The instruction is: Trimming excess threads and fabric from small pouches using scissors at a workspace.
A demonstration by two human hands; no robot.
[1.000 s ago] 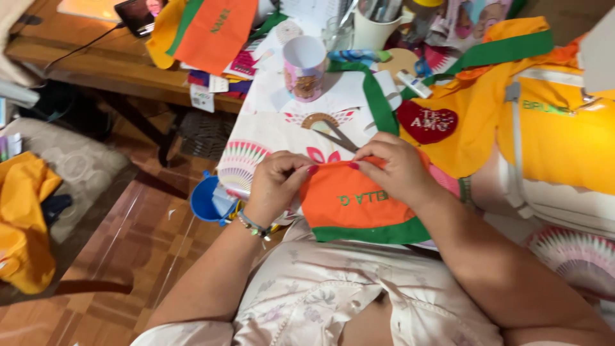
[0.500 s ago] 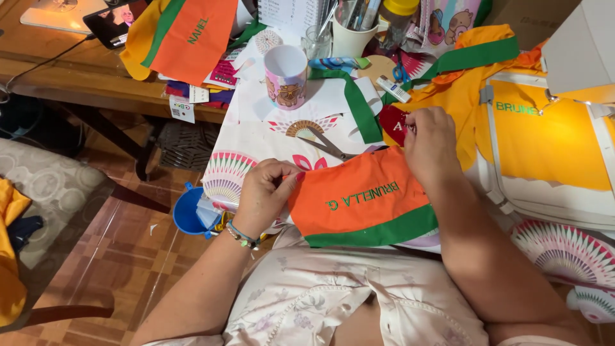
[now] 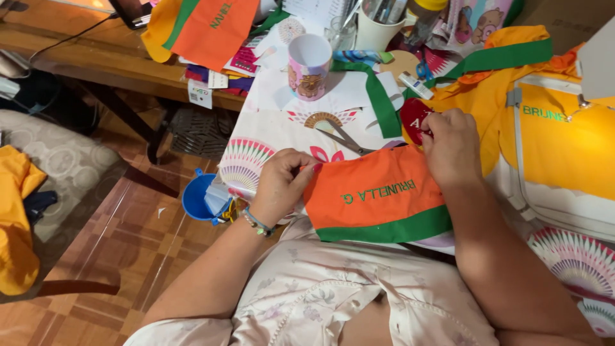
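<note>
Left hand: the left hand [image 3: 282, 186] is pinched shut on the left edge of the orange cloth piece [image 3: 375, 195], fingertips curled over the hem; a beaded bracelet [image 3: 257, 223] is worn at the wrist.
Right hand: the right hand [image 3: 451, 147] is closed on the upper right corner of the same piece, knuckles up.
Orange cloth piece: it is held stretched between both hands, just above the lap at the near edge of the tabletop [image 3: 269, 128]; a green band [image 3: 391, 229] runs along its near edge and green embroidered lettering crosses its middle.
Scissors: a pair of scissors [image 3: 343, 138] lies on the patterned cover just beyond the piece, between the hands.
Mug: a pink printed mug [image 3: 309, 67] stands upright farther back; its inside cannot be seen.
White cup: a white cup [image 3: 375, 29] behind it is filled with pens and tools.
Blue bucket: a small blue bucket [image 3: 198, 198] sits on the floor left of the left hand, with pale scraps in it.
Yellow garment: a yellow garment [image 3: 564, 147] is spread right of the right hand.
</note>
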